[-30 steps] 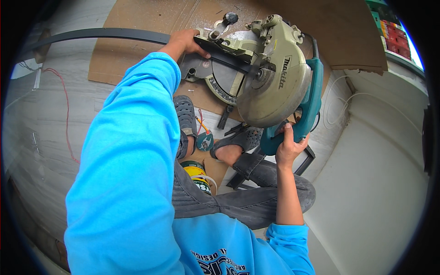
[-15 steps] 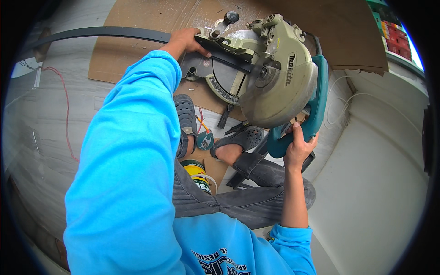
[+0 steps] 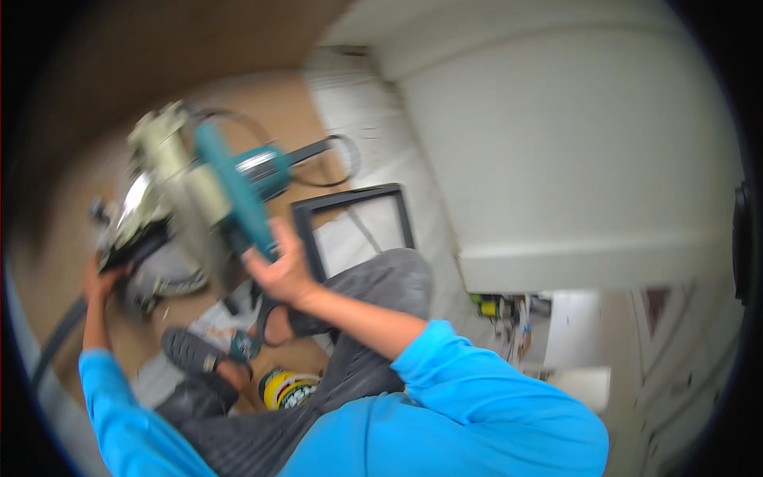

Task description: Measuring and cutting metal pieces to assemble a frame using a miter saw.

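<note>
A miter saw (image 3: 179,199) with a cream head and teal handle (image 3: 230,191) stands at the left, smeared by motion. At the saw's base, my left hand (image 3: 103,280) is closed on a long dark bar (image 3: 60,342), which runs out toward the lower left. My right hand (image 3: 284,269) is at the lower end of the teal handle, thumb on one side and fingers on the other. The saw head stays low over the bar and hides the blade's contact with it.
A dark rectangular frame (image 3: 354,195) lies right of the saw, near my knee. Between my legs stands a yellow and green tub (image 3: 286,389), close to a teal disc-shaped thing (image 3: 244,346). Brown cardboard (image 3: 294,103) lies under the saw. A pale wall (image 3: 572,159) rises at the right.
The view has swung to the right, so the saw and both hands appear further left. The dark frame and wall show more fully. Both hands keep their places on the bar and handle.
</note>
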Action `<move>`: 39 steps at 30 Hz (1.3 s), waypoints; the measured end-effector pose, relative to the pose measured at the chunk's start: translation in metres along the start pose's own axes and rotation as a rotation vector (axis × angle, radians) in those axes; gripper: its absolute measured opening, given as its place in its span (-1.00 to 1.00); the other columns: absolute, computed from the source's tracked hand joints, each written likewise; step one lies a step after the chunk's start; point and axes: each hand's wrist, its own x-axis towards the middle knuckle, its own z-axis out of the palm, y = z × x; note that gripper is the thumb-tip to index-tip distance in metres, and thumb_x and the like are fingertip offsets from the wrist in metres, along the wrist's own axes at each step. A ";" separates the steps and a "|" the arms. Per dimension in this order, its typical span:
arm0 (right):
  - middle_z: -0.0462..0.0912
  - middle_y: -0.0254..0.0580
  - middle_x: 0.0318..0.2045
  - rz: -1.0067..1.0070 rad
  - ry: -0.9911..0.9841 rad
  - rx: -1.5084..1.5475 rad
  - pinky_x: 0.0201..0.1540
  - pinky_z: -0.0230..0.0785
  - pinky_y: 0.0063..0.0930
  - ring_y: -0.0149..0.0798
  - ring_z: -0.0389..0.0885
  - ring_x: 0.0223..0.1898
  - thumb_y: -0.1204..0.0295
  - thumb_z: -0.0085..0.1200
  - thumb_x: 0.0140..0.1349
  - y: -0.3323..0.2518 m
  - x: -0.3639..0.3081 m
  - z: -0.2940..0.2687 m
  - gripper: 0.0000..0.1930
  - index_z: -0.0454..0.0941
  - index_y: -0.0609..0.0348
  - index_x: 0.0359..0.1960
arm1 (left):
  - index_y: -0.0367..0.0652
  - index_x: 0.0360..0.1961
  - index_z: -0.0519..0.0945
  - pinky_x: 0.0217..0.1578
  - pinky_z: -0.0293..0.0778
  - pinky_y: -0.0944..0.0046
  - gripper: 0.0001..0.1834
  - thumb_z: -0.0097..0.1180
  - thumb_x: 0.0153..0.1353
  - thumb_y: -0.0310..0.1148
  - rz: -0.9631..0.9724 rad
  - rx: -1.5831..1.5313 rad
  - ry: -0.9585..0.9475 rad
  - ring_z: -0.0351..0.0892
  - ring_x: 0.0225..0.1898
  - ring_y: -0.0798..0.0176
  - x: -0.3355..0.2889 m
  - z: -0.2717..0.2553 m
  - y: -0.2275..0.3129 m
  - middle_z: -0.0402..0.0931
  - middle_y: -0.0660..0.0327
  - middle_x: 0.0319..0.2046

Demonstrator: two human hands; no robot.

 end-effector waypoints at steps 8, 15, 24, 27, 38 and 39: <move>0.53 0.06 -0.49 -0.046 0.072 0.107 -0.32 0.39 -0.24 0.06 0.62 -0.39 0.51 0.14 -0.03 0.009 0.001 -0.022 -0.60 0.33 0.25 -0.12 | -0.38 0.00 0.59 0.00 0.45 0.23 -0.46 0.43 0.03 -0.28 0.257 -0.340 -0.317 0.60 -0.13 0.20 0.042 0.025 0.003 0.63 0.06 -0.09; 0.51 0.11 -0.51 -0.066 0.082 0.139 -0.37 0.35 -0.20 0.11 0.59 -0.42 0.54 0.15 -0.09 0.016 -0.003 -0.013 -0.55 0.31 0.28 -0.11 | -0.40 -0.01 0.61 0.03 0.39 0.15 -0.26 0.41 0.00 0.07 0.271 0.165 -0.257 0.53 -0.04 0.06 0.022 0.003 0.038 0.62 -0.06 -0.05; 0.52 0.09 -0.57 -0.067 0.109 0.152 -0.39 0.38 -0.17 0.16 0.60 -0.42 0.56 0.12 -0.09 0.026 -0.012 -0.009 -0.61 0.35 0.27 -0.16 | -0.39 0.00 0.60 0.00 0.43 0.20 -0.39 0.41 0.03 -0.14 0.341 -0.141 -0.412 0.57 -0.10 0.14 0.028 0.009 0.029 0.63 0.00 -0.08; 0.53 0.09 -0.58 -0.085 0.123 0.146 -0.39 0.40 -0.17 0.16 0.61 -0.43 0.54 0.13 -0.09 0.034 -0.015 -0.007 -0.63 0.37 0.26 -0.18 | -0.38 0.00 0.60 -0.02 0.45 0.22 -0.43 0.41 0.03 -0.20 0.341 -0.236 -0.461 0.58 -0.12 0.16 0.033 0.015 0.020 0.63 0.02 -0.09; 0.59 0.28 -0.33 -0.083 0.100 0.015 -0.16 0.49 -0.06 0.27 0.61 -0.22 0.37 0.17 -0.11 -0.051 0.050 -0.061 -0.58 0.44 0.31 -0.19 | -0.31 -0.04 0.61 -0.08 0.49 0.21 -0.27 0.51 -0.13 0.02 0.188 -0.078 -0.331 0.63 -0.16 0.17 0.008 -0.003 0.082 0.66 0.07 -0.14; 0.61 0.31 -0.32 0.004 0.010 -0.036 -0.14 0.50 -0.08 0.25 0.62 -0.20 0.35 0.15 -0.10 -0.070 0.078 -0.067 -0.58 0.45 0.36 -0.20 | -0.30 -0.02 0.59 -0.03 0.48 0.17 -0.17 0.53 -0.21 0.10 0.178 0.056 -0.239 0.63 -0.11 0.13 0.011 -0.006 0.081 0.65 0.06 -0.12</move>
